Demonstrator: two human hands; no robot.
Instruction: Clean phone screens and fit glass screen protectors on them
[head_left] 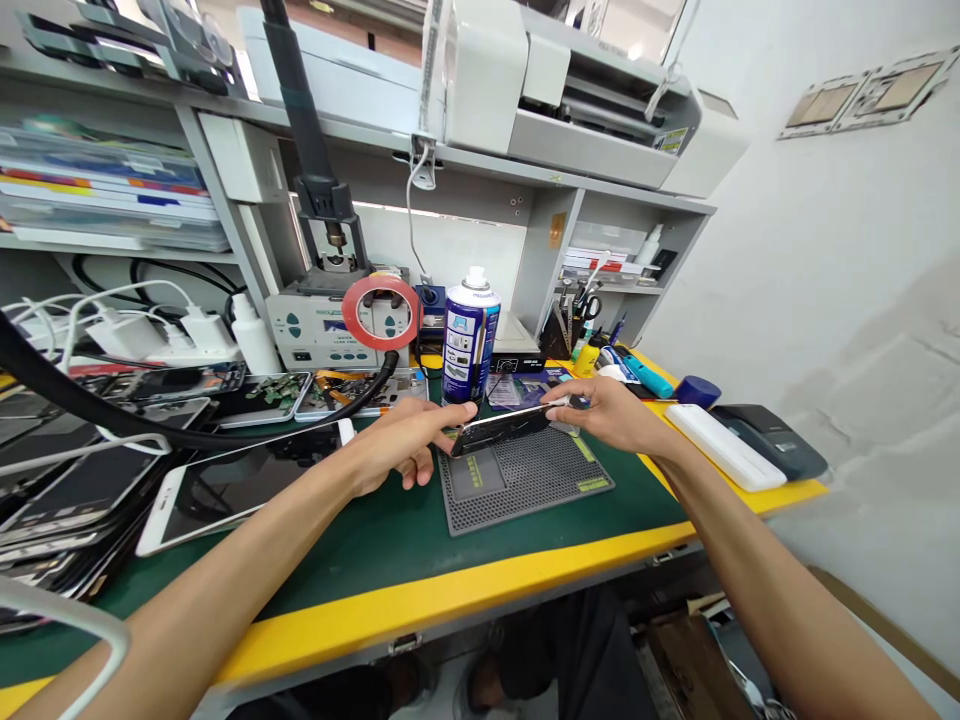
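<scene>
A dark, thin smartphone is held nearly edge-on just above a grey perforated mat. My left hand pinches its left end between thumb and forefinger, with the other fingers curled below. At the opposite end my right hand grips the phone with thumb and fingers. A small pale and black piece shows by the right fingertips; I cannot make out what it is. Right behind the phone stands a blue and white spray can. The face of the phone turned away from me is hidden.
Left of the mat lies a white-framed tablet beside stacked phone screens. A black hose crosses there. Red tape roll hangs at a grey machine. Rightward are a white bar-shaped box and a tool holder.
</scene>
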